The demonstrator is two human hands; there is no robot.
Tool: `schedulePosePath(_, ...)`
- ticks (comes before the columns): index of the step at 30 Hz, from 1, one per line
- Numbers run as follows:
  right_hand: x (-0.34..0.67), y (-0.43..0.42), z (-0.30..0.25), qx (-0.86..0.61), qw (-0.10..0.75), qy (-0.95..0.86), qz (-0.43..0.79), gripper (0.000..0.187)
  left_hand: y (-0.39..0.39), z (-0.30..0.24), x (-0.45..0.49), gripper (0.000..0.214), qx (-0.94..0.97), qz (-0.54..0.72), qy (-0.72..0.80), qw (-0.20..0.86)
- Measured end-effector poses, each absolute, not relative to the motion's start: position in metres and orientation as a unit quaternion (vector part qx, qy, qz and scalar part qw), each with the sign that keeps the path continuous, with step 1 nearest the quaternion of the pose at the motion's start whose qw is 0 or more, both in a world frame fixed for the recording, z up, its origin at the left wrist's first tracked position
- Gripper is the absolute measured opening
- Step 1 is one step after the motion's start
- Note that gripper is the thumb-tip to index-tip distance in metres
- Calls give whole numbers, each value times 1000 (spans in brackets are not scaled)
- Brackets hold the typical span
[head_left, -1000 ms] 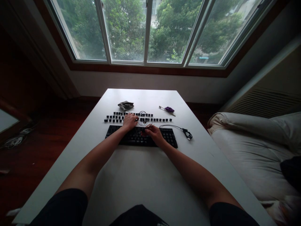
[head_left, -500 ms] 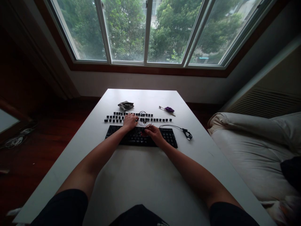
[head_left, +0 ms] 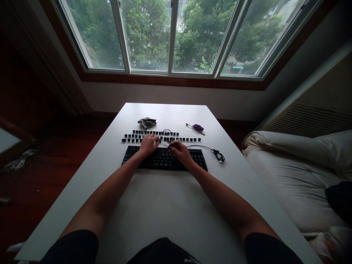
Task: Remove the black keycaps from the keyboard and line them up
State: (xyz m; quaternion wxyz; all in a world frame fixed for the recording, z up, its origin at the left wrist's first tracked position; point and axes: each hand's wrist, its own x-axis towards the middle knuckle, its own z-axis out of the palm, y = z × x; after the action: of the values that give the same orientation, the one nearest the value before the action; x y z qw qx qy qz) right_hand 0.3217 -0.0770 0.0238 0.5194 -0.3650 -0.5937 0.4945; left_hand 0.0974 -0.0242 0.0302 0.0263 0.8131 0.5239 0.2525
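Note:
A black keyboard (head_left: 162,162) lies on a white table (head_left: 165,209). Just beyond it, rows of loose black keycaps (head_left: 188,139) are laid out. My left hand (head_left: 147,144) rests at the keyboard's far edge, its bent fingers reaching the keycap rows; what they hold is hidden. My right hand (head_left: 180,152) hovers over the keyboard's middle, fingers pinched around something small and dark at the far edge. A thin wire loop (head_left: 166,131) lies among the keycaps.
A crumpled grey cloth (head_left: 147,122) and a purple-headed brush (head_left: 197,127) lie further back. A black cable (head_left: 219,155) runs off the keyboard's right end. A bed with pale bedding (head_left: 297,176) stands to the right, wooden floor to the left, windows ahead.
Both hands have drawn slightly back from the keycap rows toward the keyboard. The right hand has shifted a little left and forward, so more of the keyboard's near rows shows.

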Motion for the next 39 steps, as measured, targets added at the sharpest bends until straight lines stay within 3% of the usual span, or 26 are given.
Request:
schedulePosePath(13, 323, -67, 41, -448, 441, -707, 324, 20, -43, 25, 91, 20, 869, 215, 438, 79)
schedulePosePath(24, 311, -48, 58, -447, 330, -759, 339, 13, -48, 30, 91, 23, 871, 190, 447, 75)
schedulePosePath(31, 307, -64, 71, -406, 329, -807, 275, 12, -48, 30, 91, 23, 871, 185, 449, 72)
schedulePosePath(39, 315, -52, 65, -441, 292, -766, 365, 10, -47, 28, 90, 23, 872, 193, 444, 75)
